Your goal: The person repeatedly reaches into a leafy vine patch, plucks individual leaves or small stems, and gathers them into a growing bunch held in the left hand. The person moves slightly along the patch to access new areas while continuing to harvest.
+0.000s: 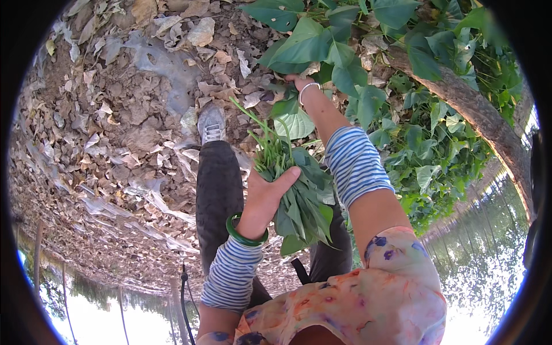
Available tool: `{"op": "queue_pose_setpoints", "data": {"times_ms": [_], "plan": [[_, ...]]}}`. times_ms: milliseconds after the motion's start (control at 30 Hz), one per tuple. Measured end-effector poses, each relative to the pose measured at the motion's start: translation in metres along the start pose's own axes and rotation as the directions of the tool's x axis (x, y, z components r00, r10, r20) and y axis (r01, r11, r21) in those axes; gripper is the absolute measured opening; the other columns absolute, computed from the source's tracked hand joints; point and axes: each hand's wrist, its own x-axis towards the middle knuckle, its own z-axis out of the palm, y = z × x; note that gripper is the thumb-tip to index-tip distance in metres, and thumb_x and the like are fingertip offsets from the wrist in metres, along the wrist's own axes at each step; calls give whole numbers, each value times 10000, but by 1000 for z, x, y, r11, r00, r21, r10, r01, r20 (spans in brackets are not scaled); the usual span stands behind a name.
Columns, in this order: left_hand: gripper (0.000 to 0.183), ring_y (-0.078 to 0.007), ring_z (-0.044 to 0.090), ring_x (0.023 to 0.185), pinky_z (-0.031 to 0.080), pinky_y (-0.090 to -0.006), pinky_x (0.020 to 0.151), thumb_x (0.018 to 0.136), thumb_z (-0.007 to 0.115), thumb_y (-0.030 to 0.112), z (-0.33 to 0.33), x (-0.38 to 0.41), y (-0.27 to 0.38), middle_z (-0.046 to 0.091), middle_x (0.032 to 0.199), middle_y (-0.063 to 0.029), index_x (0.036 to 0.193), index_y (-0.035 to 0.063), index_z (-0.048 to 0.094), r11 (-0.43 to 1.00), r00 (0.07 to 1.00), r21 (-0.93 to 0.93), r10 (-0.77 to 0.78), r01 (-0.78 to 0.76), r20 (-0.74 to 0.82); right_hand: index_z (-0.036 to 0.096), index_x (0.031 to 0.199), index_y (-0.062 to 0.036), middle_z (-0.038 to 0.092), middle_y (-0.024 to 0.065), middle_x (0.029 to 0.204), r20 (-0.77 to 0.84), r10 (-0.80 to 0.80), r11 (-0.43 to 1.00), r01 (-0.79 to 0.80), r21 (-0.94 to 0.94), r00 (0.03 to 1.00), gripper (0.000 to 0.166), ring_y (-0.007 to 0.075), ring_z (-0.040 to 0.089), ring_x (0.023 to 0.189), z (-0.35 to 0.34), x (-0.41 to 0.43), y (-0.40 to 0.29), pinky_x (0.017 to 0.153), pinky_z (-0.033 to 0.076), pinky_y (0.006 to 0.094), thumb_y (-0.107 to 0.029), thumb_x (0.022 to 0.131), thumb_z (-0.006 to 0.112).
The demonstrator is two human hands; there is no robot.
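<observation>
My left hand, with a green bangle at its wrist, is closed around a bunch of leafy green stems. The cut stem ends point up and away from me, and the broad leaves hang towards my body. My right hand, wearing a pale bracelet, reaches down at the edge of the leafy plants. Leaves and shade partly cover its fingers, so what they touch is hidden. A large pale green leaf lies just below that wrist.
Dry leaves and torn plastic film cover the soil at the left. A thick tree trunk curves through the green foliage at the right. My shoe stands beside the plants. A dark cord hangs near my left elbow.
</observation>
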Motion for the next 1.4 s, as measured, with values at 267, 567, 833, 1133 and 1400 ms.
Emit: {"op": "queue_pose_setpoints", "data": {"times_ms": [267, 567, 833, 1133, 1400], "plan": [[454, -152, 622, 914, 526, -297, 796, 818, 695, 27, -3, 1, 0, 622, 1060, -81, 1207, -6, 463, 998, 998, 19, 58, -57, -19, 539, 952, -45, 641, 100, 883, 533, -68, 561, -409, 719, 843, 120, 285, 643, 767, -49, -79, 38, 722, 550, 474, -144, 893, 571], [410, -154, 632, 887, 536, -311, 781, 818, 685, 20, 8, -5, 12, 635, 1034, -80, 1181, -17, 500, 998, 999, -44, 47, -46, 21, 573, 889, -16, 612, 91, 755, 447, 179, 652, -446, 614, 877, 163, 259, 644, 715, -110, -114, 77, 708, 555, 445, -151, 926, 489], [410, -155, 633, 880, 530, -299, 785, 820, 686, 31, 1, -4, 12, 636, 1028, -81, 1184, -13, 502, 996, 998, -60, 63, -61, 30, 591, 808, -17, 600, 81, 727, 298, 195, 834, -318, 451, 934, 134, 229, 630, 655, -109, -99, 100, 638, 550, 414, -132, 873, 569], [410, -149, 624, 883, 524, -289, 777, 819, 687, 33, -2, -5, 19, 630, 1029, -71, 1183, -6, 503, 996, 998, -76, 46, -44, 31, 617, 1097, -95, 655, 165, 1081, -79, -157, 803, 80, -590, 985, 266, 314, 627, 1014, -111, -70, 137, 836, 504, 379, -254, 932, 481], [422, -146, 618, 884, 518, -293, 786, 817, 704, 55, -5, -3, 16, 628, 1030, -67, 1183, -5, 503, 996, 998, -67, 62, -62, -2, 595, 703, -33, 598, 51, 669, -513, -368, 914, 403, -46, 776, 220, 202, 490, 559, -141, -118, 123, 548, 403, 369, -211, 810, 523]]}}
